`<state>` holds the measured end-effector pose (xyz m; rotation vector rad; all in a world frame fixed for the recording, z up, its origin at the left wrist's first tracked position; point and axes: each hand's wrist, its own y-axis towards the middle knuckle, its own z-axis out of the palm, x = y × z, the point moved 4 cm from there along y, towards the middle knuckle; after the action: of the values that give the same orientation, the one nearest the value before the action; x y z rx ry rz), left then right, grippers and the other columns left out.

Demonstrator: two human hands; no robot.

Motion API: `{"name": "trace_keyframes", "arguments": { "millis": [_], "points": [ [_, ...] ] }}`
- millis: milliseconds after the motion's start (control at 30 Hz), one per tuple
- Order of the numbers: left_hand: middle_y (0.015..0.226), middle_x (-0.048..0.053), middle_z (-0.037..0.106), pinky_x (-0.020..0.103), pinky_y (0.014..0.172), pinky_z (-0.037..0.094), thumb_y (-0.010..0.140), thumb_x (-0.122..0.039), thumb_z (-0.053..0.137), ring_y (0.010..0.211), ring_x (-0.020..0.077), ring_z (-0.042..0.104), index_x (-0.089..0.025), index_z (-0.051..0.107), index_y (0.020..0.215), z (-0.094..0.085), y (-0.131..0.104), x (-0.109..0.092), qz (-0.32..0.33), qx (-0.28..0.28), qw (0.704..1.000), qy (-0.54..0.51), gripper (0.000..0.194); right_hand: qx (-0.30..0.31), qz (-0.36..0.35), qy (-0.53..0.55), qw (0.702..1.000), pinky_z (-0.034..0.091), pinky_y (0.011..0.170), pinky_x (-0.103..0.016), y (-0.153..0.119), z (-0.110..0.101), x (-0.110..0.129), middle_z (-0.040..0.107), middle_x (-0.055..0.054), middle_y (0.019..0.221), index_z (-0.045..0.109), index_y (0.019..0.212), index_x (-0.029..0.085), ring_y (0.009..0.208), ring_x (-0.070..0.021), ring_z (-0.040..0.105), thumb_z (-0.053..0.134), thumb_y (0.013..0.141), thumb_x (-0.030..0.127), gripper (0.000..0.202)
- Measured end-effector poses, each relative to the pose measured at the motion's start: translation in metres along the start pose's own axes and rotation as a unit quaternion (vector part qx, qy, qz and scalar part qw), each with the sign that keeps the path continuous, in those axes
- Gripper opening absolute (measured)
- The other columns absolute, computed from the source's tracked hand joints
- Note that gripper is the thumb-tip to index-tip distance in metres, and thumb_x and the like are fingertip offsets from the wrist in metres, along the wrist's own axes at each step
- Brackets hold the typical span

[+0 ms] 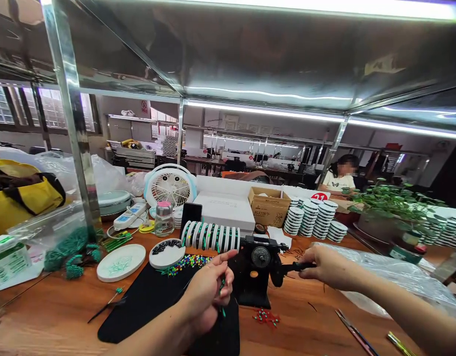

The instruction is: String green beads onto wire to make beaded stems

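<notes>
A black hand-crank winding machine (260,262) with a round dial stands on the wooden table. From its left side extends a row of white spools (212,237) with green and dark bands. My right hand (320,267) is closed round the crank handle (300,267) on the machine's right. Just below the spools, my left hand (213,284) has its index finger stretched toward the row's right end. Its other fingers are curled round a thin green piece, mostly hidden, with bits showing between and below them. Beneath that hand lies a black mat (150,306).
Colourful beads (189,264) lie behind the mat, near two white dishes (121,262) of small parts. Red bits (266,318) and tweezers (356,332) lie in front. Stacked spools (317,219), a cardboard box (268,205) and a fan (170,187) stand behind. A person (339,175) sits beyond.
</notes>
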<state>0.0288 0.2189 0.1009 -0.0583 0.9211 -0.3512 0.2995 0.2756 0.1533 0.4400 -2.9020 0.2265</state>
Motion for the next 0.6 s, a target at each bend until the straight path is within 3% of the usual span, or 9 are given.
{"name": "trace_keyframes", "arguments": {
  "millis": [67, 167, 233, 300, 367, 433, 600],
  "points": [
    [0.052, -0.006, 0.043, 0.018, 0.040, 0.004, 0.087, -0.017, 0.041, 0.035, 0.0026, 0.024, -0.015, 0.048, 0.119, -0.002, 0.002, 0.001, -0.010, -0.003, 1.000, 0.003, 0.033, -0.026, -0.014, -0.039, 0.999, 0.041, 0.062, -0.029, 0.001, -0.019, 0.019, 0.067, -0.005, 0.077, 0.073, 0.081, 0.021, 0.074, -0.0238, 0.059, 0.069, 0.065, 0.043, 0.027],
    [0.050, -0.007, 0.042, 0.019, 0.040, 0.004, 0.086, -0.018, 0.043, 0.033, 0.0026, 0.019, -0.017, 0.050, 0.115, -0.004, 0.000, 0.002, -0.018, -0.015, 1.000, 0.017, 0.030, -0.158, -0.118, -0.046, 0.979, 0.044, 0.082, -0.034, 0.005, -0.038, 0.076, 0.061, -0.010, 0.113, 0.058, 0.121, 0.022, 0.098, -0.0265, 0.057, 0.067, 0.070, 0.044, 0.056],
    [0.051, -0.006, 0.043, 0.019, 0.039, 0.005, 0.083, -0.019, 0.046, 0.034, 0.0029, 0.021, -0.016, 0.055, 0.104, -0.003, -0.004, 0.002, -0.009, -0.009, 1.000, 0.020, 0.023, -0.199, -0.233, -0.057, 0.950, 0.038, 0.097, -0.034, 0.012, -0.029, 0.120, 0.047, -0.010, 0.133, 0.043, 0.134, 0.023, 0.117, -0.0258, 0.047, 0.067, 0.073, 0.032, 0.066],
    [0.053, -0.003, 0.047, 0.018, 0.038, 0.013, 0.079, -0.018, 0.050, 0.038, 0.0047, 0.033, -0.014, 0.057, 0.091, -0.001, -0.010, 0.003, 0.013, 0.018, 0.999, 0.023, 0.015, -0.196, -0.290, -0.086, 0.933, 0.036, 0.101, -0.036, 0.024, -0.009, 0.148, 0.044, -0.014, 0.136, 0.038, 0.137, 0.017, 0.122, -0.0274, 0.043, 0.068, 0.073, 0.026, 0.072],
    [0.055, -0.001, 0.050, 0.018, 0.045, 0.029, 0.078, -0.020, 0.053, 0.049, 0.0081, 0.045, -0.012, 0.059, 0.084, 0.001, -0.014, 0.004, 0.051, 0.052, 0.997, 0.039, 0.012, -0.204, -0.301, -0.095, 0.927, 0.039, 0.099, -0.038, 0.037, 0.010, 0.160, 0.047, -0.017, 0.133, 0.039, 0.136, 0.011, 0.119, -0.0289, 0.046, 0.068, 0.073, 0.028, 0.072],
    [0.051, -0.002, 0.046, 0.018, 0.051, 0.035, 0.080, -0.028, 0.057, 0.051, 0.0078, 0.044, -0.010, 0.061, 0.083, 0.003, -0.017, 0.005, 0.083, 0.060, 0.993, 0.065, 0.018, -0.230, -0.300, -0.098, 0.921, 0.040, 0.099, -0.039, 0.046, 0.021, 0.162, 0.049, -0.019, 0.130, 0.040, 0.135, 0.007, 0.117, -0.0300, 0.048, 0.070, 0.073, 0.030, 0.072],
    [0.048, -0.011, 0.030, 0.015, 0.034, 0.005, 0.064, -0.047, 0.073, 0.037, 0.0008, 0.013, -0.014, 0.059, 0.085, 0.013, -0.023, 0.010, 0.046, 0.011, 0.999, 0.023, 0.041, -0.265, -0.297, -0.104, 0.911, 0.040, 0.099, -0.039, 0.049, 0.024, 0.157, 0.052, -0.019, 0.126, 0.041, 0.132, 0.005, 0.115, -0.0296, 0.049, 0.070, 0.073, 0.024, 0.069]
  ]
}}
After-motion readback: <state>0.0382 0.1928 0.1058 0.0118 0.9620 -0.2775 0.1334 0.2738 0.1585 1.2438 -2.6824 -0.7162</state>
